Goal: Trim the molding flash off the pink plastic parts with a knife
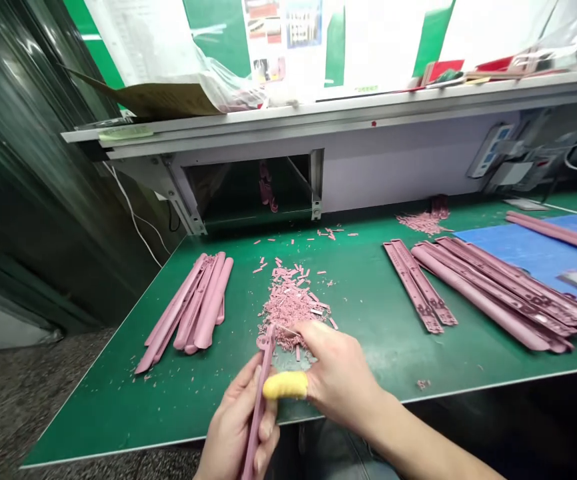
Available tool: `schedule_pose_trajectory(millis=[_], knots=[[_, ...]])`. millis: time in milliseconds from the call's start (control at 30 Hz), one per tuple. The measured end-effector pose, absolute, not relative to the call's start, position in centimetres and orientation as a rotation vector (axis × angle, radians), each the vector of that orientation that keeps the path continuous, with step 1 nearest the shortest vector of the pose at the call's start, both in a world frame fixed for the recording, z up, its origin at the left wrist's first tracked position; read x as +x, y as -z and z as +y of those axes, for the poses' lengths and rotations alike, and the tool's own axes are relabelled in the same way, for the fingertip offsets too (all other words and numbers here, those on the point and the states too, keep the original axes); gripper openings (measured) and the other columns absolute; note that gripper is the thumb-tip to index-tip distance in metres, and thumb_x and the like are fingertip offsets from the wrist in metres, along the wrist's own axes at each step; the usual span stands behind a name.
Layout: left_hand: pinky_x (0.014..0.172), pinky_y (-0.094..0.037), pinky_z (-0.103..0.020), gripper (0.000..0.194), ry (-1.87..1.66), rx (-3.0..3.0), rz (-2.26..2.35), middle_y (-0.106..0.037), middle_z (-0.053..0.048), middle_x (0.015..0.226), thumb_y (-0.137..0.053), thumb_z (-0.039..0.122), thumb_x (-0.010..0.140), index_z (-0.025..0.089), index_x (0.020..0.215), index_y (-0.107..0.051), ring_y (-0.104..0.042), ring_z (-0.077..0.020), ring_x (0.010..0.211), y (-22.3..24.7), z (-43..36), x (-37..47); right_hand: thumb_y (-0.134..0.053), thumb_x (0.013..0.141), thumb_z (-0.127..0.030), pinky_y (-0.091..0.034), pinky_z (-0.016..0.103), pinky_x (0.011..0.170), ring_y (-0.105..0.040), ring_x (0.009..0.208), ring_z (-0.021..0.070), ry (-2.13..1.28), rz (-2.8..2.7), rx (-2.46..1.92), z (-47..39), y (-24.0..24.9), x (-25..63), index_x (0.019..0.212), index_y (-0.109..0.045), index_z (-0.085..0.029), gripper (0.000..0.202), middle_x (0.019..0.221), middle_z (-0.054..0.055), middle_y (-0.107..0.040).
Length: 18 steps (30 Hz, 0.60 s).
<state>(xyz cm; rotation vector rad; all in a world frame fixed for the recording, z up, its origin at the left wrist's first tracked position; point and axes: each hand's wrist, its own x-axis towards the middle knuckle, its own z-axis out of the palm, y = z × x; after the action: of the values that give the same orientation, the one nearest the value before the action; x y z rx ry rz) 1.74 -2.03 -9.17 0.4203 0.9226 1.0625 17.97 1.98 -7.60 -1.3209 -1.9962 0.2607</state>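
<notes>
My left hand [241, 417] is closed around a long, narrow pink plastic part [258, 413], held tilted with its rounded, holed end pointing away from me. My right hand [335, 367] is at that far end, its fingers curled round a thin blade [287, 329] that meets the part's tip; the handle is hidden in the hand. A yellow finger cot [285, 385] covers the right thumb, which presses against the part's side. Just beyond both hands lies a heap of pink plastic shavings [291, 303].
Several pink parts lie in a stack [193, 300] at the left. More pink parts [488, 287] lie at the right, near a blue sheet [568, 240]. Another scrap pile [423, 221] sits at the back. A metal-edged shelf [348, 110] overhangs the green table [128, 407].
</notes>
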Motion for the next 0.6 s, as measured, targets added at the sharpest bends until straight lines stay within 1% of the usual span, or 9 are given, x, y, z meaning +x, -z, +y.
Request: schedule_pose_trajectory(millis=[100,167,267,333,400,433,500,567,600], knots=[[0.028,-0.023,-0.008,0.041,-1.042,0.401,0.899,-0.048,0.007,0.041,-0.064,0.035,0.083,0.025,0.122,-0.054,-0.040,-0.0038,0.024,9.1,-2.9,2.0,-0.041,0.078,-0.079,-0.033,0.026,0.053,-0.057,0.061,0.0175,-0.202,-2.024,-1.388,2.0,7.6,17.6,0.080,-0.060,-0.018,0.064,0.068,0.003,-0.061],[0.027,-0.022,-0.008,0.043,-1.035,0.391,0.910,-0.048,0.006,0.040,-0.066,0.036,0.081,0.024,0.121,-0.055,-0.040,-0.0041,0.024,8.8,-3.0,2.0,-0.039,0.080,-0.077,-0.027,0.026,0.050,-0.054,0.057,0.0158,-0.166,-2.043,-1.416,1.3,8.1,17.2,0.075,-0.057,-0.019,0.061,0.066,0.002,-0.060],[0.026,-0.025,-0.009,0.045,-1.051,0.398,0.952,-0.051,0.006,0.042,-0.068,0.035,0.080,0.021,0.121,-0.055,-0.041,-0.0042,0.024,8.5,-3.0,2.0,-0.038,0.089,-0.066,-0.021,0.027,0.049,-0.050,0.053,0.0140,-0.105,-2.132,-1.403,0.5,8.4,17.0,0.070,-0.054,-0.020,0.053,0.064,0.001,-0.059],[0.026,-0.028,-0.009,0.044,-1.069,0.393,0.991,-0.050,0.006,0.043,-0.068,0.031,0.080,0.021,0.120,-0.054,-0.040,-0.0038,0.024,8.4,-2.7,2.0,-0.040,0.093,-0.057,-0.020,0.028,0.049,-0.049,0.052,0.0137,-0.111,-2.250,-1.336,0.2,8.2,17.1,0.068,-0.055,-0.020,0.047,0.062,0.001,-0.059],[0.027,-0.031,-0.009,0.035,-1.116,0.364,0.999,-0.054,0.006,0.049,-0.065,0.030,0.082,0.022,0.116,-0.056,-0.041,-0.0029,0.027,8.2,-2.0,1.6,-0.042,0.094,-0.053,-0.022,0.027,0.048,-0.049,0.051,0.0133,-0.249,-2.350,-1.208,0.0,7.7,17.4,0.066,-0.057,-0.020,0.046,0.060,0.000,-0.058],[0.029,-0.035,-0.010,0.028,-1.144,0.359,0.984,-0.058,0.004,0.056,-0.063,0.030,0.085,0.022,0.111,-0.058,-0.045,-0.0032,0.032,8.1,-1.4,1.3,-0.041,0.095,-0.051,-0.026,0.026,0.049,-0.051,0.053,0.0132,-0.381,-2.355,-1.138,-0.2,7.4,17.6,0.068,-0.060,-0.021,0.045,0.061,0.000,-0.059],[0.034,-0.042,-0.012,0.020,-1.174,0.397,0.932,-0.061,0.000,0.068,-0.054,0.033,0.090,0.017,0.100,-0.061,-0.053,-0.0051,0.040,7.5,0.0,0.3,-0.038,0.098,-0.046,-0.037,0.023,0.054,-0.055,0.059,0.0129,-0.676,-2.231,-1.047,-0.8,7.1,18.0,0.080,-0.066,-0.022,0.041,0.067,0.000,-0.061],[0.033,-0.040,-0.014,0.030,-1.191,0.468,0.898,-0.059,-0.002,0.064,-0.043,0.034,0.095,0.013,0.088,-0.063,-0.052,-0.0060,0.039,6.6,1.1,-0.9,-0.038,0.099,-0.039,-0.043,0.023,0.061,-0.058,0.065,0.0132,-0.873,-2.061,-1.018,-1.7,7.5,18.2,0.097,-0.069,-0.024,0.035,0.073,0.001,-0.063],[0.032,-0.037,-0.014,0.033,-1.236,0.501,0.886,-0.058,-0.002,0.062,-0.040,0.035,0.096,0.012,0.085,-0.063,-0.049,-0.0055,0.037,6.1,1.4,-1.4,-0.041,0.098,-0.036,-0.044,0.024,0.063,-0.059,0.067,0.0139,-0.899,-2.007,-1.021,-2.3,8.0,18.2,0.103,-0.069,-0.023,0.031,0.075,0.002,-0.064]])
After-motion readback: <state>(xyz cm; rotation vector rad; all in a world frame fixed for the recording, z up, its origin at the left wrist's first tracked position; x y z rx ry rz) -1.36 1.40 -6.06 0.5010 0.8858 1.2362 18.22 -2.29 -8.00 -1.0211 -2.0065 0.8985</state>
